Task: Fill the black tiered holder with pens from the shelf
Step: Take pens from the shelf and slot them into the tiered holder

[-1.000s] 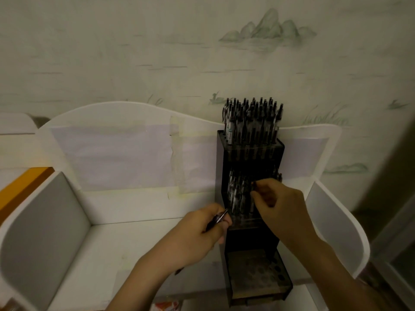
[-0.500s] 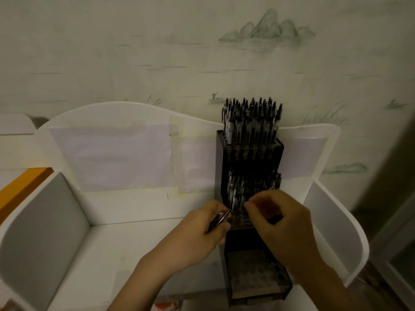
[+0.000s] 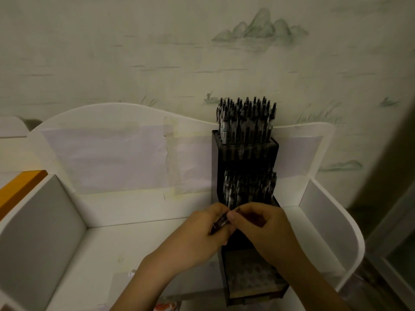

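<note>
The black tiered holder (image 3: 246,151) stands on the white shelf (image 3: 96,245), right of centre. Several dark pens fill its top tier (image 3: 246,118) and its middle tier (image 3: 249,187). The lowest tier (image 3: 251,281) shows open holes and no pens. My left hand (image 3: 197,236) is closed around a bundle of dark pens (image 3: 221,222), in front of the middle tier. My right hand (image 3: 267,230) meets it, thumb and forefinger pinching the tip of a pen in that bundle.
The shelf has a curved white back panel (image 3: 125,144) with taped paper, and grey side walls at left (image 3: 38,225) and right (image 3: 323,223). An orange edge (image 3: 20,189) shows at far left. Painted wallpaper rises behind.
My right hand has come down and left from the middle tier to the bundle in my left hand and now pinches a pen there. The left hand has barely moved.
</note>
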The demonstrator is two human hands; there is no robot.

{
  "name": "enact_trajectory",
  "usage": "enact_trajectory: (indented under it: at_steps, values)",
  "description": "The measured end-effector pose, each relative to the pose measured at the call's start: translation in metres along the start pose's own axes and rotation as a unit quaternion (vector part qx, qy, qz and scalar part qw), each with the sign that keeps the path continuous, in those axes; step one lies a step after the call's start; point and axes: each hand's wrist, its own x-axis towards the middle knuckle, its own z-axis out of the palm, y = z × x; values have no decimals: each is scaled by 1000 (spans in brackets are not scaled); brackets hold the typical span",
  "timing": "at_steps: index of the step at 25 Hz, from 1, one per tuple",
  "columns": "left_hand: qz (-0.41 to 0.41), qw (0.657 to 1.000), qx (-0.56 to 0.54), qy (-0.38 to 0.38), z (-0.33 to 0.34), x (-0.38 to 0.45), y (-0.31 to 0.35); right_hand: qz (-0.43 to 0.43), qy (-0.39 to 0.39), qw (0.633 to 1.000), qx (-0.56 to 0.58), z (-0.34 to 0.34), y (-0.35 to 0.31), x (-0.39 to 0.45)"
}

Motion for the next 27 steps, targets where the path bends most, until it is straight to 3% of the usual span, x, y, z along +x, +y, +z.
enact_trajectory:
  at_steps: [7, 10, 17, 27]
  values:
    - [0, 996, 72, 47, -3, 0, -6, -41, 147, 981, 116, -42, -29, 14]
    - [12, 985, 154, 73, -4, -2, -8, -135, 201, 970, -7, -57, -40, 15]
    - [47, 935, 317, 154, -4, -4, -7, -219, 184, 932, -221, -58, -37, 26]
    - [44, 930, 317, 183, -4, -6, -5, -207, 119, 938, -251, -49, -2, 38]
